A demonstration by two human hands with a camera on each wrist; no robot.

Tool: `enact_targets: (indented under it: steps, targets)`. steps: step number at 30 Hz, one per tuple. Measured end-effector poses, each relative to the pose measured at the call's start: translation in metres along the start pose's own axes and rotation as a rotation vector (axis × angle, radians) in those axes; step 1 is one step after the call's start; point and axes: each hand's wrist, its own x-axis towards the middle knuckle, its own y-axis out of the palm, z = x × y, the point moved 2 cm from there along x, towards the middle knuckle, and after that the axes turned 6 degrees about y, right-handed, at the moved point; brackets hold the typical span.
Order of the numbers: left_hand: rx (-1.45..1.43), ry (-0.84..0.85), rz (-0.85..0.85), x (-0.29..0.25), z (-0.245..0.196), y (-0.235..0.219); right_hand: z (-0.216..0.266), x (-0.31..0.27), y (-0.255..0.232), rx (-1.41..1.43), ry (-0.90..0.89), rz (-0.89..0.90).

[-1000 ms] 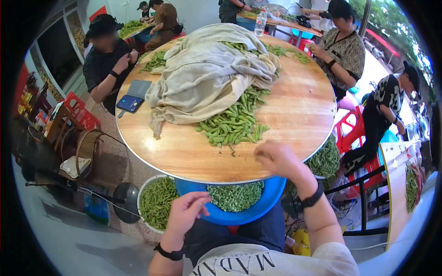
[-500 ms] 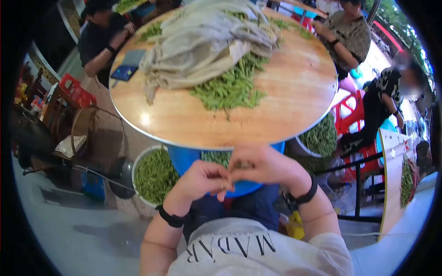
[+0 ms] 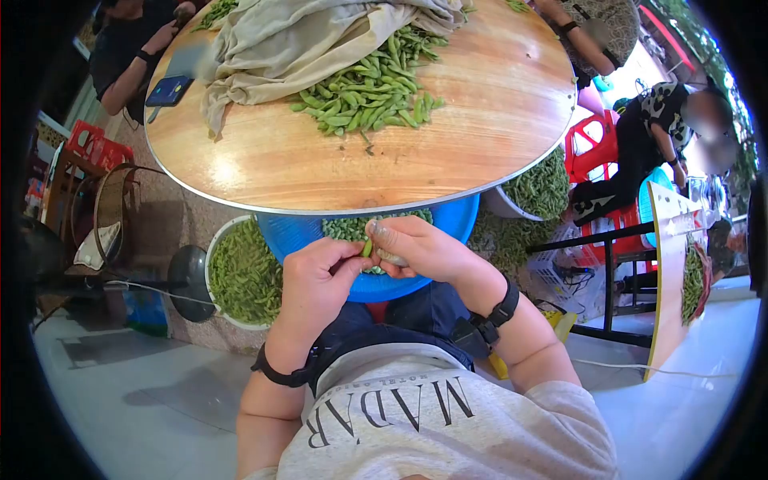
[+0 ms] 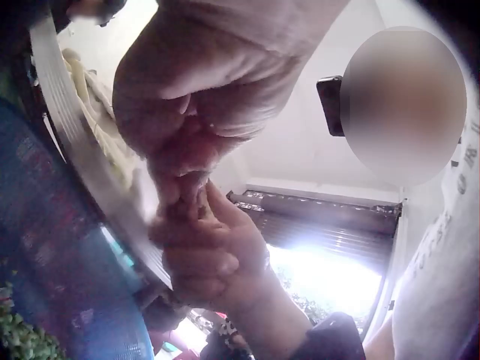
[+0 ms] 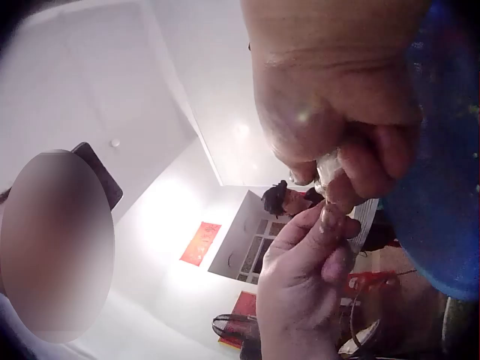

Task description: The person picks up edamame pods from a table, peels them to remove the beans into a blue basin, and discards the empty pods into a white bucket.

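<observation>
In the head view, a green soybean pod (image 3: 367,248) is held between my two hands over the blue basin (image 3: 468,232). My left hand (image 3: 318,276) pinches it between thumb and forefinger. From the other side my right hand (image 3: 416,246) grips it, with pale wrapping showing on its thumb and a finger. Shelled green beans (image 3: 344,229) lie in the basin, partly hidden by the hands. On the table, a heap of pods (image 3: 372,92) spills from beneath a beige cloth (image 3: 296,52). Both wrist views show the fingertips meeting, the pod mostly hidden there.
The round wooden table (image 3: 480,144) overhangs the basin. A white tub of pods (image 3: 248,276) stands to the left, another tub of pods (image 3: 540,188) to the right. A phone (image 3: 168,91) lies on the table's left side. Other people sit around, near red stools (image 3: 590,148).
My right hand has come back from beside the pod heap to meet my left hand above the basin. A green pod now shows between them. The head view has tilted downward.
</observation>
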Motion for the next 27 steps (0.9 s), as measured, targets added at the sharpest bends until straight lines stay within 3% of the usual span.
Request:
enact_targets:
  steps: [6,15,19,27]
  targets:
    - [0.041,0.102,0.003,0.002,0.003,0.0,-0.005,0.008,0.0,0.031,0.037,0.019]
    - [-0.15,-0.245,-0.041,-0.004,0.014,0.006,-0.016,0.015,0.004,0.059,-0.002,-0.047]
    - [-0.15,-0.227,-0.038,-0.003,0.014,0.006,-0.014,0.012,0.003,0.067,0.034,0.01]
    - [-0.2,-0.248,-0.05,-0.007,0.021,0.01,-0.015,0.013,0.005,-0.053,-0.016,-0.058]
